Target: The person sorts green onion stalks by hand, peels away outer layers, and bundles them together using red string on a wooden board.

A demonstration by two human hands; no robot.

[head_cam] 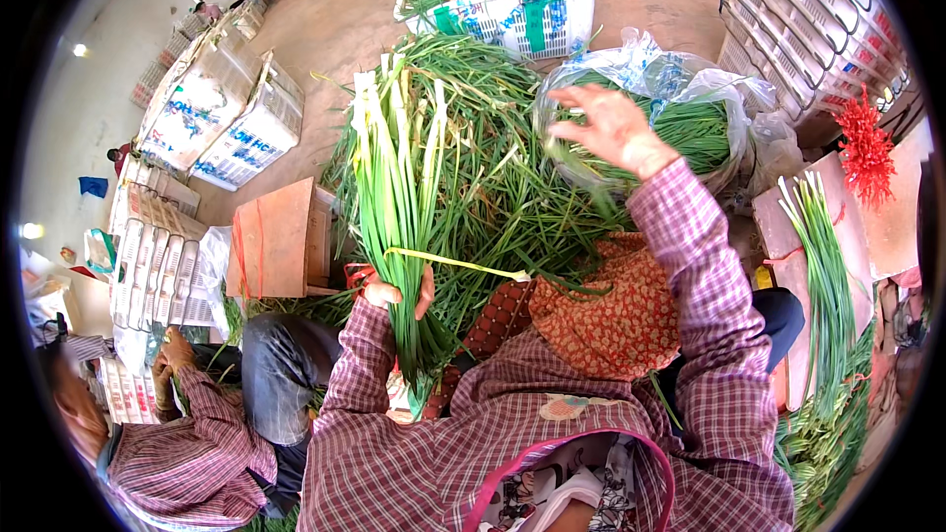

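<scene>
My left hand is closed around a bunch of long green leafy stalks, held upright with the pale white ends at the top. One yellowish stalk sticks out sideways from the bunch, its white end near my lap. My right hand is raised with its fingers spread, over the edge of a clear plastic bag of green leaves; a blurred green bit shows just below it. Behind the bunch spreads a large heap of loose green leaves. A patterned orange-red cloth lies over my lap.
At right, a sorted bunch of green stalks and red ties lie on boards. A white crate stands beyond the heap, stacked crates at upper right. A wooden box is at left; a co-worker sits close on my left.
</scene>
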